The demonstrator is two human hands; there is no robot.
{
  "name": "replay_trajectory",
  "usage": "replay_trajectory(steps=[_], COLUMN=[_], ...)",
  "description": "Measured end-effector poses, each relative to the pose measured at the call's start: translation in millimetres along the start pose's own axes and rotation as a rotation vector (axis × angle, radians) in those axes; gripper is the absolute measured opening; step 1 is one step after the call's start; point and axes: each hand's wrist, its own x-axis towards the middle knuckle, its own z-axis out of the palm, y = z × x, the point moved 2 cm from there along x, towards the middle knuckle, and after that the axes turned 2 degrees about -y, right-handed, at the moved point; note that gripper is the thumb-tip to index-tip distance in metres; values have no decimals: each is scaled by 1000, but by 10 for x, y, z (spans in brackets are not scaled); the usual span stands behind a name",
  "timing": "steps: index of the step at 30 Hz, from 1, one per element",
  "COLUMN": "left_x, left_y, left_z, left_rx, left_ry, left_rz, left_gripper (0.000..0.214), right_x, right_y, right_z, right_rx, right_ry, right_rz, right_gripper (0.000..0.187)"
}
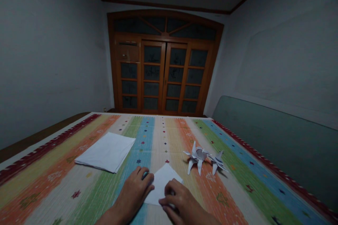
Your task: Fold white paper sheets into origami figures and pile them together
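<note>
Pressing onto a folded piece of white paper [162,182], the left fingers [145,180] lie close together and slightly curled along its left edge, while the right fingers [169,191] curve over its lower right part, also close together rather than spread. The fingertips are partly hidden, so whether either set pinches the paper cannot be told. The paper lies flat between the left hand [133,193] and the right hand [179,200], its pointed top end reaching just past them. Both hands are bare, and the forearms run out of the bottom of the view.

Up and to the right of the right fingers, two white origami jets [198,156] stand touching each other. Farther from the left fingers, up and to the left, a flat stack of white paper [105,152] rests well apart from the jets. All of this lies on a striped woven cover [232,182] banded in orange, green, blue and cream, with small stitched stars. Far ahead of the fingers, past the cover's end, stands a wooden double door with dark glass panes [163,74], and a grey-green panel [274,147] runs along the right side.
</note>
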Motion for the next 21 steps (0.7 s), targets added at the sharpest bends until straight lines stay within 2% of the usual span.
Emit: replay_trajectory(steps=[2,4,9,11,14,17,21], left_x=[-17,-54,-151,-163,-151,-129,-91], left_y=[60,145,268,242,150,61,-23], left_z=[-16,-33,-56,-42,-22,-50,-122], left_rx=[11,-10,-17,4,24,12,56], left_ry=[14,-23,-113,-145,-168,-136,-104], left_rz=[86,168,212,249,319,390,426], left_gripper=[11,12,13,24,25,25,25], right_x=[-5,-11,-9,3,16,12,-15], right_y=[5,8,18,39,104,167,201], right_z=[11,18,-44,-112,-201,-216,-197], right_rx=[-6,-10,9,-3,-49,-65,-111], right_ry=[-3,-3,-16,13,78,52,13], right_rz=[9,28,65,110,238,328,331], right_gripper=[23,22,26,32,37,37,33])
